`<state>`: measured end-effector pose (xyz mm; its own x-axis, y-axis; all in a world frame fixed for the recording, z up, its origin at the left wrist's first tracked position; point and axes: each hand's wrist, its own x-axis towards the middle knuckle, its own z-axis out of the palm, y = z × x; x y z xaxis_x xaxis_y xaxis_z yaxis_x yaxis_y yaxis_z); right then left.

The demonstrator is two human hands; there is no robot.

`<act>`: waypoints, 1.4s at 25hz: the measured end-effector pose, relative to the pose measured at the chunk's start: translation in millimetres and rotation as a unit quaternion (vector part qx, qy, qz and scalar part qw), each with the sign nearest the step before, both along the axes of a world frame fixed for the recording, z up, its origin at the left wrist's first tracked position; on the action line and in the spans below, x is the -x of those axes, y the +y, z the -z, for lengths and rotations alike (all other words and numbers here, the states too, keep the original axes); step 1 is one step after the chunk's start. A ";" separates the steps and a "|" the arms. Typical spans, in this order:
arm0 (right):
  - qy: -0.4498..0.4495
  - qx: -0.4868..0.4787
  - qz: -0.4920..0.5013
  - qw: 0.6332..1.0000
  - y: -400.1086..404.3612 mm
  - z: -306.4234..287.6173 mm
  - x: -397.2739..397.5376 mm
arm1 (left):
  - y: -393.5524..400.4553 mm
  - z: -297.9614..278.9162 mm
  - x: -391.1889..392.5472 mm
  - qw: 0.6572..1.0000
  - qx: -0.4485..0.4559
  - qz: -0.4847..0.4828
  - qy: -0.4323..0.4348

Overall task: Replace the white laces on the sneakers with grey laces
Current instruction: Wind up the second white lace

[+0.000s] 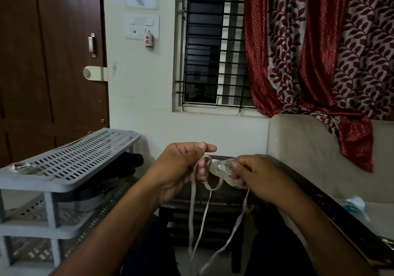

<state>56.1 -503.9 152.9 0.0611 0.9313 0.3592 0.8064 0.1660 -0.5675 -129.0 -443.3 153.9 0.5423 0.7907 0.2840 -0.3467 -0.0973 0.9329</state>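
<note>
The sneaker (pixel 223 170) lay sideways at middle frame, held by the right hand (pixel 259 178). The left hand (pixel 183 167) pinched its lace (pixel 193 201), which hung straight down.

- Sneaker (pixel 223 170): white and pale grey panels, cream sole.
- Lace (pixel 193 201): pale, off-white to light grey; exact shade unclear in dim light.
- Shoe rack (pixel 70 158): light grey plastic, slotted top.
- Door (pixel 49 62): dark brown wood.
- Curtain (pixel 319 51): red wavy-print bands beside pale bands with maroon leaf pattern.
- Sofa (pixel 302 147): beige.
- Window grille (pixel 213 51): black bars.
- Wall (pixel 140 96): white.
</note>
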 end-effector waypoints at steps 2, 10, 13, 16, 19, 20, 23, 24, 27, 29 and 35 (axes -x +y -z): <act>0.047 -0.014 0.066 0.997 13.5 0.9 -25.2 | -2.8 -2.8 5.1 0.999 0.023 0.022 0.012; 0.201 0.031 -0.214 0.956 7.7 -0.5 24.1 | -3.6 -4.9 0.1 0.999 -0.007 0.018 0.036; 0.250 0.034 -0.224 0.941 10.6 6.0 24.0 | 0.3 -0.1 5.2 0.996 -0.010 -0.002 0.085; 0.220 0.012 -0.209 0.953 20.0 1.7 -1.8 | 1.8 3.8 19.7 0.988 0.016 0.033 0.147; 0.176 -0.078 -0.184 0.964 30.9 4.5 -8.3 | -2.1 7.0 24.1 0.979 0.079 0.116 0.149; 0.177 -0.111 -0.172 0.963 34.2 7.2 -9.7 | -4.2 7.9 24.9 0.977 0.086 0.135 0.143; 0.177 -0.179 -0.144 0.957 38.4 15.1 -15.5 | -6.4 5.3 29.6 0.975 0.094 0.194 0.057; 0.162 -0.189 -0.139 0.958 38.1 19.6 -15.8 | -6.9 1.2 31.5 0.974 0.093 0.206 0.014; 0.089 -0.192 -0.143 0.967 37.9 41.0 -4.5 | -15.8 -17.3 29.0 0.981 0.060 0.162 -0.087; 0.092 -0.176 -0.166 0.966 37.8 56.6 3.6 | -25.3 -29.5 20.7 0.990 0.021 0.076 -0.118; 0.157 -0.099 -0.234 0.954 13.5 71.3 26.8 | -4.7 -25.0 -1.1 0.973 -0.185 -0.078 -0.114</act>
<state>29.3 -490.5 81.6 -0.2107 0.7985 0.5639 0.4124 0.5956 -0.6893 -127.9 -448.1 178.9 0.3146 0.6789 0.6634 -0.4942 -0.4795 0.7251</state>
